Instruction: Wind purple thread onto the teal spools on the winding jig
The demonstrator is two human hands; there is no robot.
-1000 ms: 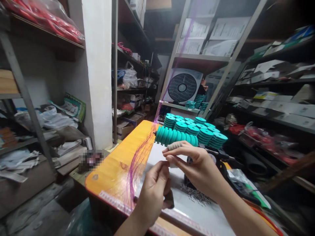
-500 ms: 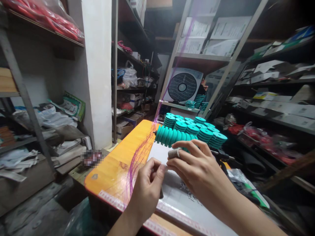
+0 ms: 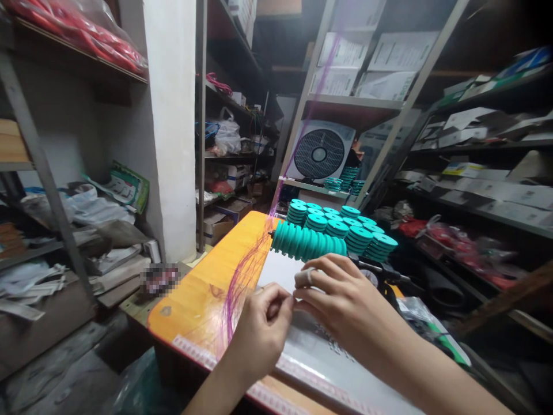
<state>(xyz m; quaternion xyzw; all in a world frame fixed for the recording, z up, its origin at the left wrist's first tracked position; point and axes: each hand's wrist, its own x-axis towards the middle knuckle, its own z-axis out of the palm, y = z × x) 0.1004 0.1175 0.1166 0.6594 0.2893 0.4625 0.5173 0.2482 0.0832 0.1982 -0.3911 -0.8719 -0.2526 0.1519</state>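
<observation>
Strands of purple line (image 3: 230,300) lie in a loose curve on the left of the table (image 3: 185,297), beside the left hand (image 3: 261,325). Its thumb and forefinger pinch together, tips against the bunched fingers of the right hand (image 3: 341,291); whether they grip anything, I cannot tell. The work looks under way, unfinished: small pieces (image 3: 339,349) lie loose on the white board (image 3: 302,340). Whether the far turquoise stacks (image 3: 380,246) are done is unclear.
</observation>
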